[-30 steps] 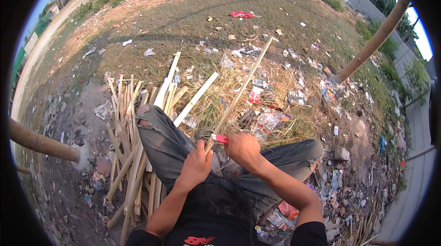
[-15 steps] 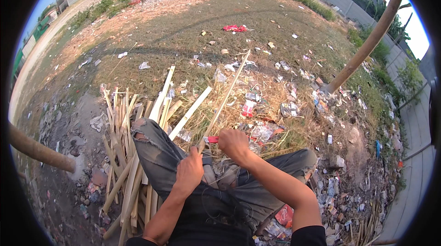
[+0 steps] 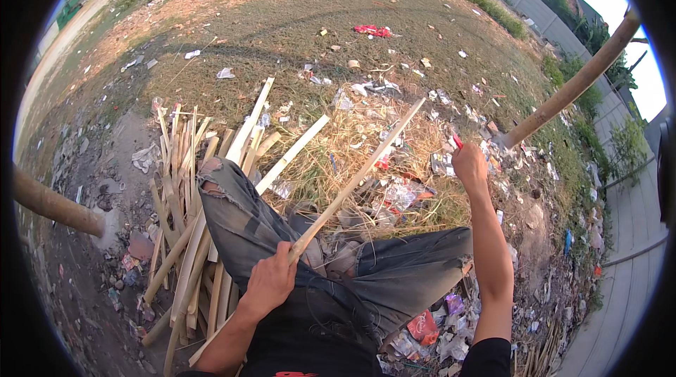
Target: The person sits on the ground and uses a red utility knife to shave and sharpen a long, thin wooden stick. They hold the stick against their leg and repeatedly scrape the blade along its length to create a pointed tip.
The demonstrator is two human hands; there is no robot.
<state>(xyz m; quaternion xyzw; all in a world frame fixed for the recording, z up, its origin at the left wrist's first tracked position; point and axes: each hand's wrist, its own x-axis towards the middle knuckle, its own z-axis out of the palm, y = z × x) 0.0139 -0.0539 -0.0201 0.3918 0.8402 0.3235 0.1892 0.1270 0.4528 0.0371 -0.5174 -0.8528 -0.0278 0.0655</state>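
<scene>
My left hand [image 3: 271, 280] is closed around the lower end of a long pale bamboo strip [image 3: 359, 178], which slants up and away to the right above my crossed legs. Out to the right, clear of the strip, my right hand [image 3: 470, 167] grips a red-handled knife [image 3: 458, 142]. Only a bit of red shows above the fist; the blade cannot be made out. Beside my left leg lies a heap of split strips [image 3: 184, 264]. Two lighter strips, one [image 3: 255, 118] pointing away and another [image 3: 294, 153] nearer the middle, stick out past my knee.
Straw-like shavings [image 3: 320, 166] and scattered litter cover the ground before me. Wooden poles rise at the left [image 3: 60, 208] and right [image 3: 574, 85]. A grey wall [image 3: 620, 215] runs along the right, and a red packet [image 3: 423, 328] lies by my right thigh.
My right hand with the knife has swung away from the strip, outward to the right. My left hand has come slightly nearer and left, still holding the strip, which leans further right.
</scene>
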